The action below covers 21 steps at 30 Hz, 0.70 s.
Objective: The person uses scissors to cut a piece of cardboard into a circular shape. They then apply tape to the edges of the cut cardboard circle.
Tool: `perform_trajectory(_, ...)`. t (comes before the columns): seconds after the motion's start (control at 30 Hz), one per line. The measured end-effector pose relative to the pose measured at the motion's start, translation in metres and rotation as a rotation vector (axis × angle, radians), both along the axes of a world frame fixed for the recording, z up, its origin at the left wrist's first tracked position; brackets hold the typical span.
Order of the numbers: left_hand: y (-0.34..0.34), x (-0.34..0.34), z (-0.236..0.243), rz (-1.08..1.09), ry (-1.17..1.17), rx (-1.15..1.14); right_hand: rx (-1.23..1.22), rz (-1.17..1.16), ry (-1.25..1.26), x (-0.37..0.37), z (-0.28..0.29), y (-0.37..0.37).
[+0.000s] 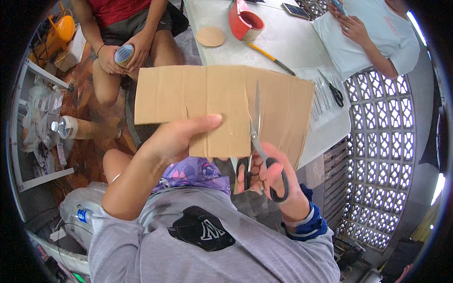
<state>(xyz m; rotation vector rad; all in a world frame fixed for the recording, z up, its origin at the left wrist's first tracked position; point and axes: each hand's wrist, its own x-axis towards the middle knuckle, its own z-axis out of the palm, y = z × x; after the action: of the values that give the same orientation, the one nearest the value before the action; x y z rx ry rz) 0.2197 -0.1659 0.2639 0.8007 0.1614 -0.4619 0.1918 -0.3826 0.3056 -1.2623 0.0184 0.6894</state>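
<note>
A creased sheet of brown corrugated cardboard [222, 94] is held up in front of me, over the near edge of the white table. My left hand [181, 134] grips its near edge, thumb lying on top and the other fingers hidden beneath. In my right hand [278, 177] is a pair of scissors [255, 134] with black handles, my fingers through the loops. The blades stand apart at a slit that runs up from the cardboard's near edge; one blade shows on top of the sheet, while the other is mostly hidden.
On the white table [212, 16] lie a cardboard disc [210, 36], a red tape dispenser [239, 21], a yellow-handled tool [264, 53], other scissors [335, 92] and a phone [296, 11]. One seated person holds a tape roll [123, 55]; another holds a phone [338, 5]. A bottle [66, 127] is at left.
</note>
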Motion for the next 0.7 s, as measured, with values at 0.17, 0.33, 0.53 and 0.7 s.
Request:
perform_trajectory(0.17,0.0,-0.003,-0.001,-0.084,-0.031,-0.024,-0.074,0.025,-0.137,0.017,0.003,0.0)
perform_trajectory(0.33,-0.001,0.001,-0.015,-0.131,0.014,-0.109,-0.302,-0.011,-0.119,0.022,-0.005,0.005)
perform_trajectory(0.53,-0.018,-0.001,-0.015,-0.11,0.034,-0.068,-0.175,-0.124,-0.12,0.035,-0.013,0.003)
perform_trajectory(0.7,-0.016,0.023,-0.015,-0.177,0.013,-0.144,-0.334,-0.111,-0.141,0.056,-0.017,-0.007)
